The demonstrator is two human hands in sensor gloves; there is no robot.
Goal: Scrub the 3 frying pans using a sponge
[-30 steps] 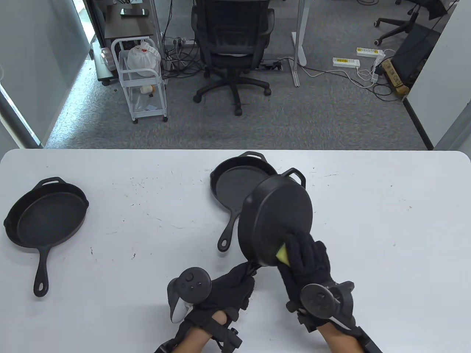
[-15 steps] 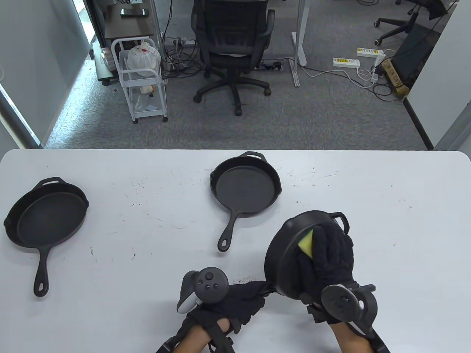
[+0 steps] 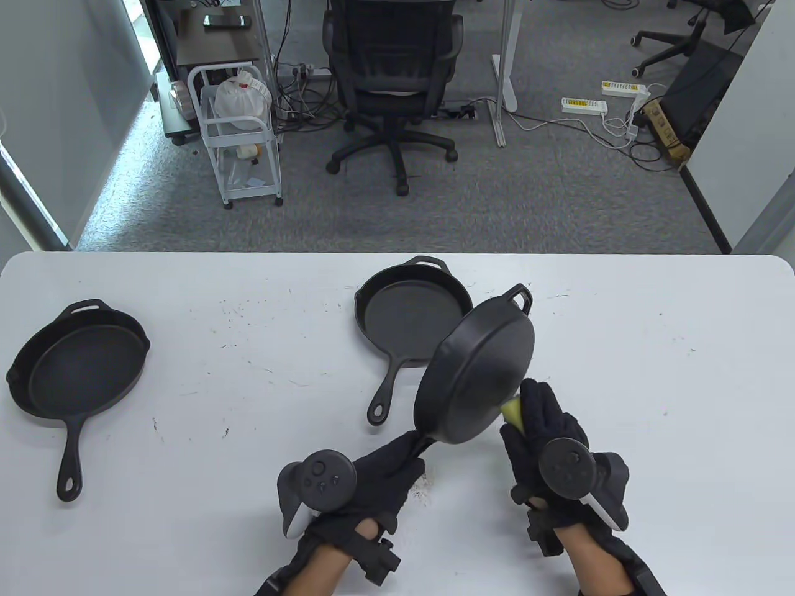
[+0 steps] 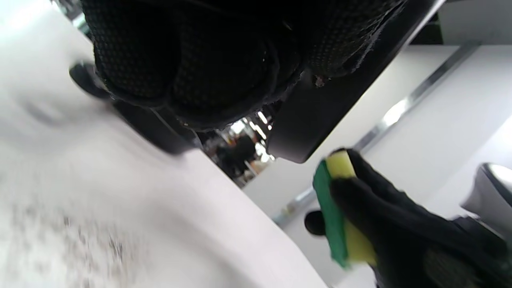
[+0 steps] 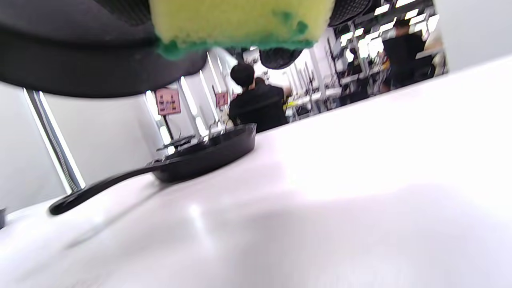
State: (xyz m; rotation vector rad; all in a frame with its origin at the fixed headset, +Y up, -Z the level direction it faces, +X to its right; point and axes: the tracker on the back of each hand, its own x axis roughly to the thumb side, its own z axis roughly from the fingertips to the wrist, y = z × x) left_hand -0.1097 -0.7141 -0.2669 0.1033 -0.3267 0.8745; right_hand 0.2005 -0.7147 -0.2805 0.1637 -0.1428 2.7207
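Observation:
My left hand (image 3: 379,478) grips the handle of a black frying pan (image 3: 481,372), held tilted above the table with its underside facing up. My right hand (image 3: 537,428) holds a yellow and green sponge (image 3: 514,410) against the pan's lower right rim. The left wrist view shows the sponge (image 4: 340,212) in the right glove beside the pan's edge (image 4: 316,120). A second pan (image 3: 410,320) lies upright on the table behind the held one, also seen as the pan (image 5: 192,160) in the right wrist view. A third pan (image 3: 77,366) lies at the far left.
The white table (image 3: 248,397) carries scattered dark specks near my left hand. Beyond its far edge stand an office chair (image 3: 394,74) and a white wire cart (image 3: 239,133) on grey carpet.
The held pan swung up and back toward the table's middle, after being low at the right. My right hand with the sponge slid from the pan's underside to its lower right rim.

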